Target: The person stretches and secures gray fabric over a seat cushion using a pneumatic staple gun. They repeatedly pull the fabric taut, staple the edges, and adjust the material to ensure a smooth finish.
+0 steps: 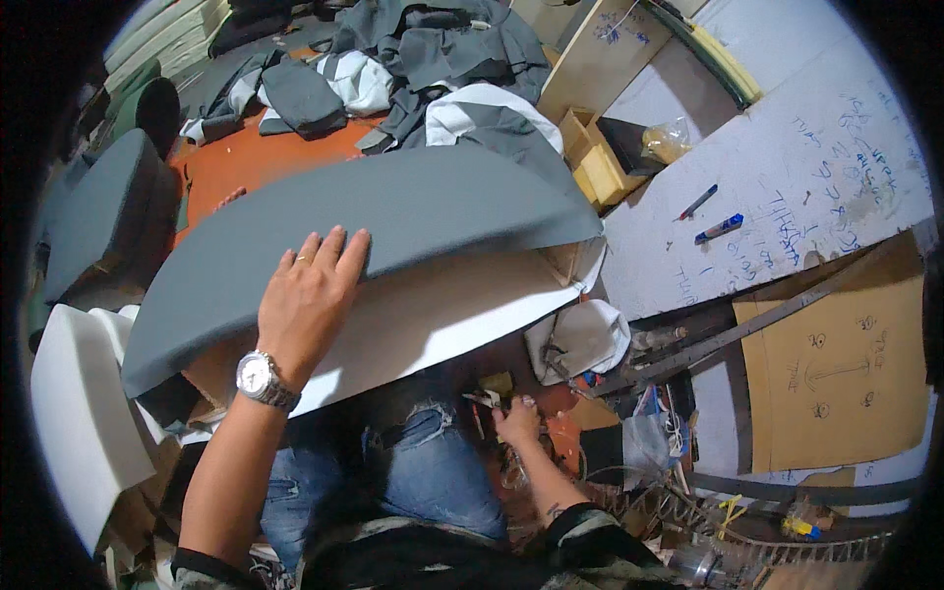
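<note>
A long, curved piece covered in grey fabric (393, 211) lies across my lap, with a pale, open underside facing me. My left hand (317, 285), with a watch on its wrist, rests flat on the grey cover near its front edge, fingers stretched out. Low at the right, my right hand (518, 421) reaches down among small tools and scraps, its fingers curled. A light-coloured metal hand tool (484, 399) lies beside its fingertips. What the right hand grips, if anything, is too small to make out.
Grey and white fabric covers (442, 59) are heaped on the orange floor. White foam (84, 393) and a grey padded piece (118, 221) stand at left. At right, a white board (787, 197) bears pens; cardboard (836, 364) and a metal bar (728, 329) are nearer.
</note>
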`<state>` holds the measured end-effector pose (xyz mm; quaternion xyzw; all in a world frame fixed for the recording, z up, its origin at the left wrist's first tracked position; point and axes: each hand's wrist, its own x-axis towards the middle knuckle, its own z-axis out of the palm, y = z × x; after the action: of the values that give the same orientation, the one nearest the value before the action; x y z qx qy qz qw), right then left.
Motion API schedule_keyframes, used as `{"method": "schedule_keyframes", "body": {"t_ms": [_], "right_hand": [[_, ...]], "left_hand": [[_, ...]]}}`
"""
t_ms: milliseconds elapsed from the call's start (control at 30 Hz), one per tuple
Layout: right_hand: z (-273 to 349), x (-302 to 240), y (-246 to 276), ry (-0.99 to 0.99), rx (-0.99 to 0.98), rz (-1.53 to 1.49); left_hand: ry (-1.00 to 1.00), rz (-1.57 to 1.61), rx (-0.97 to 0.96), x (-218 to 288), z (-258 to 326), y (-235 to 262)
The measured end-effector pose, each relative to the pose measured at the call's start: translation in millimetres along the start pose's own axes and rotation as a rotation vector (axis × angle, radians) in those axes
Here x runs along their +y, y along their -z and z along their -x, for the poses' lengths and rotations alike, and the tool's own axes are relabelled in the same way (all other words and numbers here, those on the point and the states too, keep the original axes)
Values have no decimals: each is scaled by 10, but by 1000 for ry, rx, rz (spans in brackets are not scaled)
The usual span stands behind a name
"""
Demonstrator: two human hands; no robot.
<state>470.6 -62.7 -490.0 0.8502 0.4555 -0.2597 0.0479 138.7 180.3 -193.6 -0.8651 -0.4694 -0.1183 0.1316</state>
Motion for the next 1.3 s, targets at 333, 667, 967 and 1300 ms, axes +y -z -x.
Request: {"method": "schedule_keyframes", "body": {"t_ms": [333,667,967,1300], "right_hand": [[69,43,409,299,-90,504],[-1274,357,1169,5,435,-549],[-1972,1173,685,-404,278,-813],[-1611,1348,1822,104,554,-2261]], "left_hand": [[34,192,-33,-485,-651,240],[55,193,-72,-680,-829,294],[34,189,-20,-671,-845,204],[12,164,28,-628,-792,219]]}}
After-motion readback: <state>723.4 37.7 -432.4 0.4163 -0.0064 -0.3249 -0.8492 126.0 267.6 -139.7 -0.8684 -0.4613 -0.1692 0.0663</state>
